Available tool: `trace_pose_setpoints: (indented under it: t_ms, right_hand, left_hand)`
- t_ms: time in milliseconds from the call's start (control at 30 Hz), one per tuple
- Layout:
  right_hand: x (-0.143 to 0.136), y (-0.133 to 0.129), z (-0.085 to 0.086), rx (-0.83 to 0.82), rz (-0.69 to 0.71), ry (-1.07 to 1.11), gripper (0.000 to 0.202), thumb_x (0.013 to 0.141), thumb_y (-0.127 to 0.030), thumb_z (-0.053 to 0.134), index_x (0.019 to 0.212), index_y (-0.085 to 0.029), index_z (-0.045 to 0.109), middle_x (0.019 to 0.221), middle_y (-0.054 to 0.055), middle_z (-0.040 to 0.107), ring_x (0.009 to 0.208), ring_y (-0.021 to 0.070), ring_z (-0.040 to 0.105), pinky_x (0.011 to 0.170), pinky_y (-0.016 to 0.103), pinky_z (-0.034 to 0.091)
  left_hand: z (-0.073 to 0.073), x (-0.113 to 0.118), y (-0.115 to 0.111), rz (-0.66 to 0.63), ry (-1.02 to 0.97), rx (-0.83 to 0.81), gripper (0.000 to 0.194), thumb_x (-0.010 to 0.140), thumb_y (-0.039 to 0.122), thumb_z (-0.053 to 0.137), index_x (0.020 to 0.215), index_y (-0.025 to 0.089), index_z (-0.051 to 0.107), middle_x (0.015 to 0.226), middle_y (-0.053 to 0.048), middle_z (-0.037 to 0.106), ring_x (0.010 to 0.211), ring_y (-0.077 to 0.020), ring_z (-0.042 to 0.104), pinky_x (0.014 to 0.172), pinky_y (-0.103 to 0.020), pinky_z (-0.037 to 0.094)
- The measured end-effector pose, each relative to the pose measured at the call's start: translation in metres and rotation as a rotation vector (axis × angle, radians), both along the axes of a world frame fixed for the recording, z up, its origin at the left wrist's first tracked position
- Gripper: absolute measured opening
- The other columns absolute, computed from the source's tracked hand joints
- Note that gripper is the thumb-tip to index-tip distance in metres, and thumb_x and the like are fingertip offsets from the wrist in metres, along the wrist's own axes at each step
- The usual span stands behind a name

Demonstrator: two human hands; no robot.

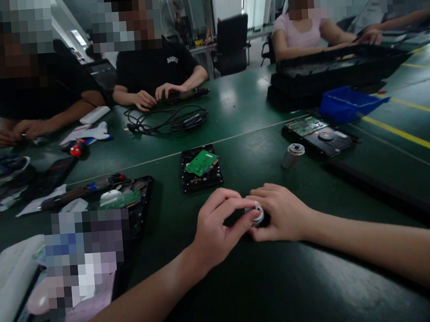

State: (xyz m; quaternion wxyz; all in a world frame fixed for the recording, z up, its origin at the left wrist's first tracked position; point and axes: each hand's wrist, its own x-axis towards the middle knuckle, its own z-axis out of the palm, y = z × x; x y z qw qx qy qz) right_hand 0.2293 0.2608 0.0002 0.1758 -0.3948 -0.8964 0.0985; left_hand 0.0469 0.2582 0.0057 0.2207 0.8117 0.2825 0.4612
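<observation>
Near the middle of the green table, my right hand (283, 214) curls around a small silver metal cylinder (256, 215), which looks like a small electric motor. From the left, my left hand (219, 224) pinches its round end with thumb and index finger. Much of the cylinder is hidden by my fingers. Just beyond my right hand a second, similar metal cylinder (293, 156) stands upright. Ahead of my left hand lies a black hard drive (202, 179) with a loose green circuit board (202, 162) on it.
Another hard drive (322, 136) and a blue bin (351, 103) are at right, with a long black bar (382, 188) nearer me. At left are an electric screwdriver (79, 192), a drive and clutter. Coiled black cable (168, 121) lies across the table, where several people sit.
</observation>
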Motion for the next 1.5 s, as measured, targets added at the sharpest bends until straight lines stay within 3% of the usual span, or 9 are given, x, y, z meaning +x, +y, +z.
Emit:
trace_pose_setpoints:
  t_ms: [333,733,867,1133,1500]
  right_hand:
    - [0.002,0.0,0.001,0.003,0.016,0.003,0.026,0.073,-0.043,0.057,0.075,-0.018,0.055,0.07,0.001,0.057,0.063,0.0147,0.05,0.063,0.029,0.029]
    - [0.001,0.0,0.001,-0.003,0.014,-0.011,0.028,0.075,-0.046,0.056,0.076,-0.017,0.057,0.07,0.001,0.057,0.063,0.0148,0.051,0.063,0.029,0.03]
    - [0.0,-0.001,0.002,-0.012,0.002,-0.016,0.03,0.077,-0.046,0.055,0.08,-0.017,0.059,0.071,0.002,0.059,0.064,0.0153,0.052,0.064,0.029,0.032]
    - [0.0,-0.001,0.003,-0.008,-0.012,-0.008,0.033,0.078,-0.05,0.055,0.075,-0.017,0.057,0.069,0.002,0.058,0.064,0.0151,0.052,0.064,0.028,0.033]
    - [0.001,-0.001,0.004,-0.003,-0.007,0.004,0.033,0.077,-0.05,0.057,0.078,-0.017,0.059,0.069,0.002,0.058,0.063,0.0148,0.052,0.064,0.028,0.033]
  left_hand:
    - [0.002,0.001,0.0,-0.007,0.007,-0.077,0.012,0.08,0.019,0.067,0.091,0.016,0.067,0.085,-0.003,0.058,0.079,-0.0126,0.057,0.069,-0.026,0.048]
    - [0.001,0.0,-0.003,0.068,-0.032,-0.024,0.008,0.08,0.02,0.066,0.087,0.018,0.068,0.075,-0.001,0.059,0.068,-0.0112,0.055,0.058,-0.023,0.046]
    - [-0.001,-0.001,-0.002,0.17,-0.035,-0.035,0.01,0.083,0.023,0.063,0.092,0.019,0.067,0.078,-0.001,0.061,0.069,-0.0119,0.055,0.061,-0.025,0.045]
    - [-0.011,-0.004,0.012,0.523,0.284,-0.185,0.011,0.082,0.031,0.065,0.089,0.025,0.071,0.084,-0.002,0.063,0.086,-0.0216,0.052,0.075,-0.037,0.041]
    - [-0.016,-0.006,0.01,0.538,0.395,-0.163,0.015,0.081,0.033,0.065,0.094,0.027,0.07,0.087,-0.003,0.062,0.084,-0.0224,0.049,0.07,-0.034,0.037]
